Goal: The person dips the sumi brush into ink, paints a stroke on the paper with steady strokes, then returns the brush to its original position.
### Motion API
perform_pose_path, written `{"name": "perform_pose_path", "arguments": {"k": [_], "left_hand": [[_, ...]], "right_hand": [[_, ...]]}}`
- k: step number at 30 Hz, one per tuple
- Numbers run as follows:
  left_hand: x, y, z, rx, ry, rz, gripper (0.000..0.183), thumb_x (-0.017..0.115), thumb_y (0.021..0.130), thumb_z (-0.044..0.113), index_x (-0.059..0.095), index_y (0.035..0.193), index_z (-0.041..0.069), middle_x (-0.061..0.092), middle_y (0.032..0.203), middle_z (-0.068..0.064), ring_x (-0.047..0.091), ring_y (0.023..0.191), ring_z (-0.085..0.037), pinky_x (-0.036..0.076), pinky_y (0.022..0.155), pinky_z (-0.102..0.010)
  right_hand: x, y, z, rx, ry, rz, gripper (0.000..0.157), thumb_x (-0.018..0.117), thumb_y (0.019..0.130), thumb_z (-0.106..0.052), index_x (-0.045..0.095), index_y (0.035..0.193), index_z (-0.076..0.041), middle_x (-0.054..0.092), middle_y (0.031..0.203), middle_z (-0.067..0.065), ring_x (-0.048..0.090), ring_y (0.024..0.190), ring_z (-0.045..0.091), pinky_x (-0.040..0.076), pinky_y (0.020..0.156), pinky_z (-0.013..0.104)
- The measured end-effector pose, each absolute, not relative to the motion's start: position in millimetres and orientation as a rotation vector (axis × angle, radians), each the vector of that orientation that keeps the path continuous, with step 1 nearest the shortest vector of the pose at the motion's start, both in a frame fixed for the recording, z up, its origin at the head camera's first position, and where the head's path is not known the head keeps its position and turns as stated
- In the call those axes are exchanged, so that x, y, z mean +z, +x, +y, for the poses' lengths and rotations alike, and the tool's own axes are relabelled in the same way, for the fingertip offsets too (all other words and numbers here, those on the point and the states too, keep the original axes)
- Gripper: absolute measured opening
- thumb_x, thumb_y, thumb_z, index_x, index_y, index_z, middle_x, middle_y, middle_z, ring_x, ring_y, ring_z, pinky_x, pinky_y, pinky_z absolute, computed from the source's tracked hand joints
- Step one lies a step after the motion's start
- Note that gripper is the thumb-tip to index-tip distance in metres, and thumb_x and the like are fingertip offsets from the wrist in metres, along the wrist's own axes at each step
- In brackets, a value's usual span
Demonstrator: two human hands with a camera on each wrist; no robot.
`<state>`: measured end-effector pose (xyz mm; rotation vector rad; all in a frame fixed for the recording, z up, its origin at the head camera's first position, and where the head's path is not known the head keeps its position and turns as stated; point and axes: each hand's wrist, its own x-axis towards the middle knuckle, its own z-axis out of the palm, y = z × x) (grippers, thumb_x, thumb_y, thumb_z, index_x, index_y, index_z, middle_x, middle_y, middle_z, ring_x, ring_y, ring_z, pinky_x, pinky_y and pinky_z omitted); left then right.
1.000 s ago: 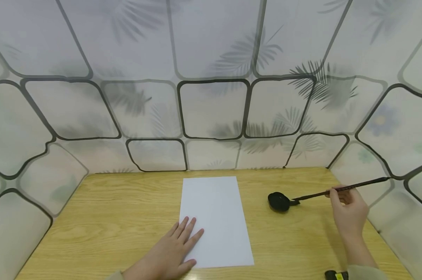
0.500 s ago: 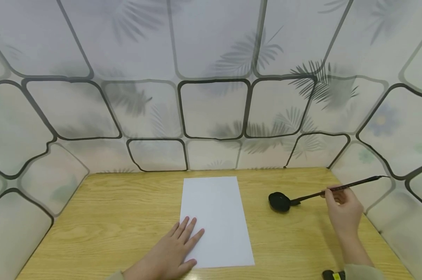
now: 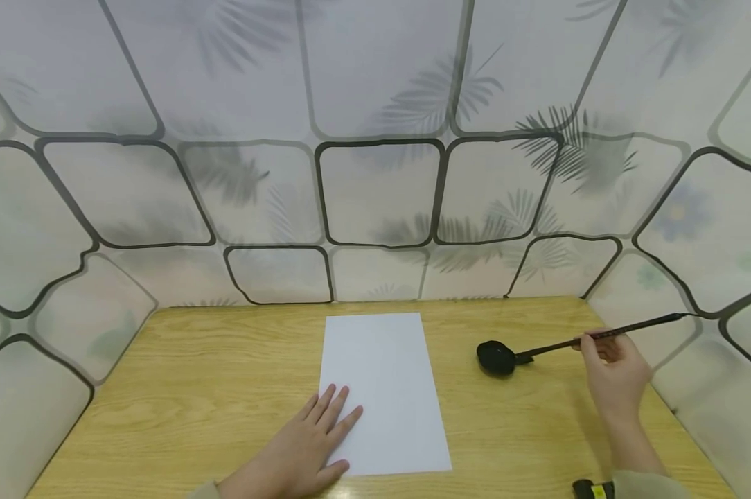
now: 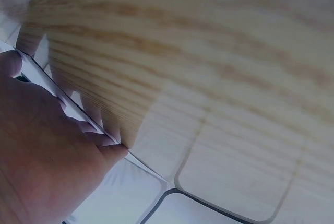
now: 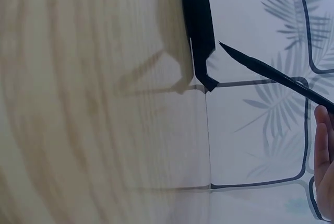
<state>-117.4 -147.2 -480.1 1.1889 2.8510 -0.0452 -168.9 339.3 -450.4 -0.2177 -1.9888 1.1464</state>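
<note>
A blank white sheet of paper (image 3: 384,384) lies upright on the table in the head view. My left hand (image 3: 303,440) rests on its lower left part, fingers spread and straight. In the left wrist view the left hand (image 4: 49,145) lies flat along the paper's thin edge. My right hand (image 3: 619,378) pinches a dark writing brush (image 3: 637,326) around its shaft, holding it slanted above the table. The brush's pointed tip (image 5: 235,53) hangs just above and apart from the short spout of a small black ink dish (image 5: 200,20), which stands right of the paper.
Near the front right edge of the wood-grain table (image 3: 195,388) lies a black object with a yellow label (image 3: 594,489), partly covered by the right sleeve. Patterned cloth walls (image 3: 378,194) enclose the table at the back and both sides.
My right hand has shifted slightly left with the brush, its tip staying by the dish's spout. The left hand and paper have not moved.
</note>
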Motion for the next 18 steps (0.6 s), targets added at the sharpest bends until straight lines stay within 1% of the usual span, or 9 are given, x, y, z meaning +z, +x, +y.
{"name": "perform_pose_path", "arguments": {"k": [6, 13, 16, 18], "left_hand": [[-480.2, -116.9, -146.7, -0.053, 1.193, 2.862, 0.076, 0.039, 0.108, 0.063, 0.031, 0.168, 0.018, 0.028, 0.174, -0.023, 0.031, 0.160, -0.042, 0.040, 0.124, -0.056], [-479.8, -117.1, -146.9, -0.028, 1.184, 2.853, 0.076, 0.041, 0.108, 0.062, 0.032, 0.168, 0.017, 0.028, 0.174, -0.023, 0.031, 0.160, -0.043, 0.040, 0.124, -0.057], [-479.8, -117.0, -147.8, -0.020, 1.202, 2.860, 0.075, 0.042, 0.108, 0.061, 0.033, 0.167, 0.016, 0.029, 0.173, -0.024, 0.033, 0.159, -0.044, 0.041, 0.123, -0.058], [-480.1, -116.8, -148.5, -0.020, 1.220, 2.869, 0.075, 0.041, 0.108, 0.062, 0.034, 0.167, 0.016, 0.031, 0.172, -0.025, 0.035, 0.158, -0.044, 0.041, 0.122, -0.059]], "right_hand": [[-451.4, -167.1, 334.7, 1.129, -0.218, -2.016, 0.012, 0.067, 0.097, 0.000, 0.072, 0.104, 0.009, 0.059, 0.075, -0.045, 0.057, 0.066, -0.022, 0.044, 0.063, 0.000], [-449.7, -166.0, 340.0, 1.126, -0.229, -1.971, 0.009, 0.067, 0.095, 0.002, 0.069, 0.100, 0.010, 0.059, 0.074, -0.045, 0.057, 0.064, -0.022, 0.044, 0.062, -0.001], [-448.7, -165.2, 340.5, 1.135, -0.229, -1.953, 0.004, 0.067, 0.095, 0.004, 0.070, 0.098, 0.006, 0.060, 0.073, -0.044, 0.057, 0.064, -0.022, 0.045, 0.063, -0.001], [-448.6, -165.3, 339.9, 1.147, -0.226, -1.945, 0.005, 0.067, 0.094, 0.005, 0.070, 0.096, 0.003, 0.060, 0.073, -0.044, 0.058, 0.064, -0.022, 0.045, 0.063, -0.001]]}}
